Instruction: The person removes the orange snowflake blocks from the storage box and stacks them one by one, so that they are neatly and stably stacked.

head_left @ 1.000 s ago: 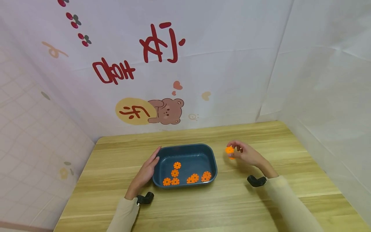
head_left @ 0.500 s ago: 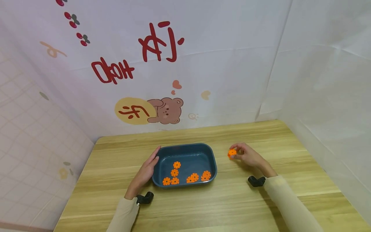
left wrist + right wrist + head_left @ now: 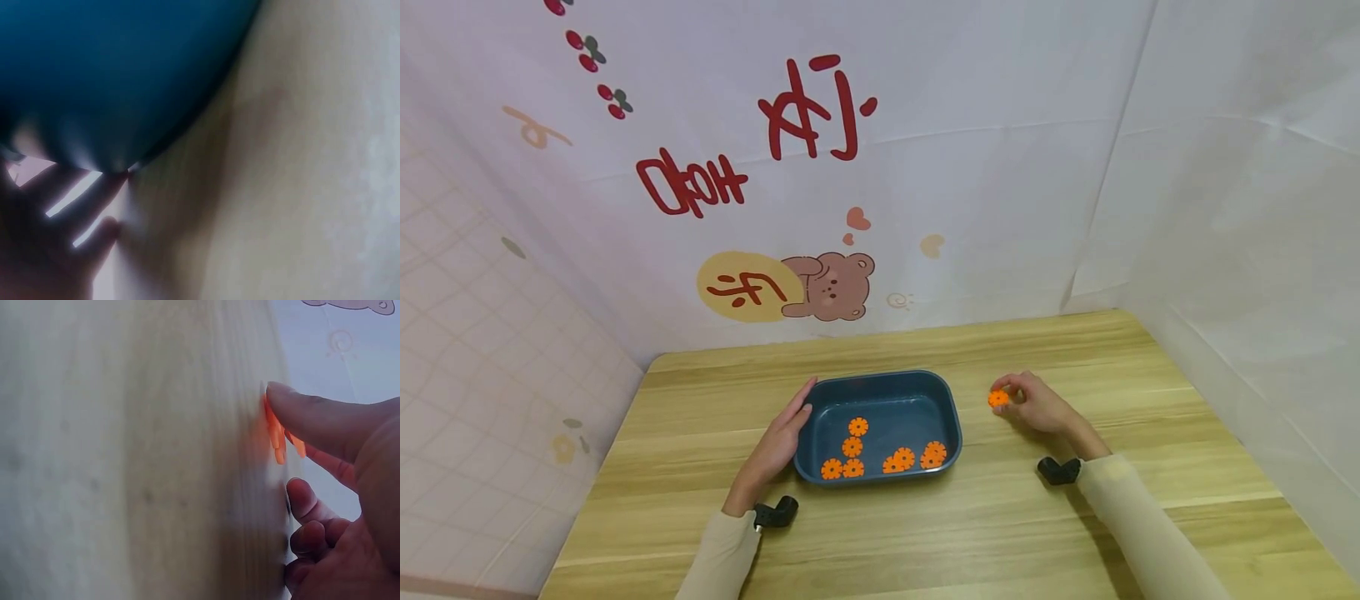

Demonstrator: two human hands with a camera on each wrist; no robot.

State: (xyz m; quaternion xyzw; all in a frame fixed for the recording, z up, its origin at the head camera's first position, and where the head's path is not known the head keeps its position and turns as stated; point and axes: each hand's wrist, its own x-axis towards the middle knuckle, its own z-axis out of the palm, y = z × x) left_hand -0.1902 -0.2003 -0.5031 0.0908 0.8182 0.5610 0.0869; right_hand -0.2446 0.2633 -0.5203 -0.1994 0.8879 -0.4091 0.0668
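A dark blue tray [image 3: 880, 377] with several orange notched discs [image 3: 852, 447] inside stands on the table. My left hand [image 3: 775, 446] rests against the tray's left wall with its fingers extended; in the left wrist view that hand [image 3: 69, 219] touches the blue wall [image 3: 119, 75]. To the right of the tray, my right hand [image 3: 1041, 404] pinches an orange disc [image 3: 998, 399] between thumb and fingers, just over the table. The right wrist view shows orange pieces [image 3: 275, 434] under the thumb of this hand [image 3: 350, 469], the other fingers curled; how many pieces cannot be told.
The wooden table [image 3: 880, 542] meets a white printed wall sheet [image 3: 985, 208] at the back, with further sheets on the left and right. A black wrist mount [image 3: 1060, 471] sits at the right wrist and another [image 3: 777, 512] at the left.
The right hand has shifted slightly right and down from a second ago, and its orange pieces, earlier seen apart, now look like one disc. The left hand and tray have stayed in place.
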